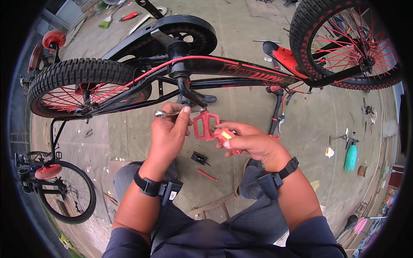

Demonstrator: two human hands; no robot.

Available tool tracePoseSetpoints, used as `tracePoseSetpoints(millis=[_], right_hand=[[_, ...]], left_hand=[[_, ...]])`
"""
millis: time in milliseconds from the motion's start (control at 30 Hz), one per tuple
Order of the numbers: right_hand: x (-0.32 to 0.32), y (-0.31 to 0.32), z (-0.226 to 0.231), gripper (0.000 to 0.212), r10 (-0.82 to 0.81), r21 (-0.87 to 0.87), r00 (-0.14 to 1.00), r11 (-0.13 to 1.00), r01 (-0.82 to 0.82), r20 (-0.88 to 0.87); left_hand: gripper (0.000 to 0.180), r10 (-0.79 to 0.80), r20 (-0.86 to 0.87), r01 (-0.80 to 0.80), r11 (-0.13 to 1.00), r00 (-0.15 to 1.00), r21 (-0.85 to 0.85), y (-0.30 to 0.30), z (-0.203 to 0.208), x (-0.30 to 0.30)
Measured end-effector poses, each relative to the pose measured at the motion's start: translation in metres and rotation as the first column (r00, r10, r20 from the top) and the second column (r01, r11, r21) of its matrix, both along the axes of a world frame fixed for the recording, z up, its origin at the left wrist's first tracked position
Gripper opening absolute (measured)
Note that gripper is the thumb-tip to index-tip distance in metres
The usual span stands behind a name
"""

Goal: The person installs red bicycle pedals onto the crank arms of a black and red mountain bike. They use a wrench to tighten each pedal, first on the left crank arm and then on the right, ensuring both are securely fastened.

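Note:
My left hand (169, 129) is closed on a metal wrench (160, 114). Its ring end sticks out to the left and its other end reaches to the foot of the black crank arm (189, 94). A red pedal (205, 125) with an open cage hangs at that crank end. Fingers of my right hand (254, 141) are wrapped round a red bicycle pedal (229, 140) with a yellow reflector. It touches or overlaps the caged one; whether the two are joined I cannot tell. The black and red bicycle (241, 69) stands upside down before me.
Knobbly wheels rise at left (79, 71) and right (307, 26). Below my hands lie a small black object (200, 158) and a red stick (207, 175). A green spray bottle (351, 157) stands at right. Another bicycle's wheel (71, 193) is at lower left.

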State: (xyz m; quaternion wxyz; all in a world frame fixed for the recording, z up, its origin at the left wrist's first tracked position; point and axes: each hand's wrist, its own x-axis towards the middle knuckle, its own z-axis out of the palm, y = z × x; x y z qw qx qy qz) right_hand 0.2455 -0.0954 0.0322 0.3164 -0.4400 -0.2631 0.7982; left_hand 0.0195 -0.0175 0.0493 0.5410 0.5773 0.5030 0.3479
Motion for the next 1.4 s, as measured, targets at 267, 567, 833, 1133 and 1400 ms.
tracePoseSetpoints(millis=[267, 567, 833, 1133, 1400], right_hand=[[-0.006, 0.003, -0.003, 0.077, 0.012, 0.003, 1.000, 1.000, -0.012, 0.008], [-0.008, 0.002, 0.000, 0.078, -0.001, 0.026, 0.999, 1.000, -0.001, 0.050], [-0.006, 0.003, 0.000, 0.079, 0.019, 0.049, 0.998, 0.999, -0.021, 0.052], [-0.009, 0.004, 0.000, 0.079, 0.015, 0.023, 0.998, 1.000, -0.016, 0.056], [-0.008, 0.005, -0.002, 0.075, 0.026, 0.035, 0.999, 0.999, -0.027, 0.043]], left_hand=[[0.017, -0.034, -0.282, 0.123, 0.945, 0.959, 0.303, -0.005, -0.004, 0.012], [0.013, -0.050, -0.434, 0.262, 0.858, 0.899, 0.443, -0.003, -0.007, 0.021], [0.023, 0.440, 0.295, -0.185, 0.769, 0.848, -0.612, 0.015, -0.035, -0.003], [0.029, 0.561, 0.336, -0.266, 0.733, 0.757, -0.626, 0.025, -0.053, -0.013], [0.028, 0.233, 0.122, -0.240, 0.970, 0.965, 0.045, 0.003, -0.022, 0.018]])
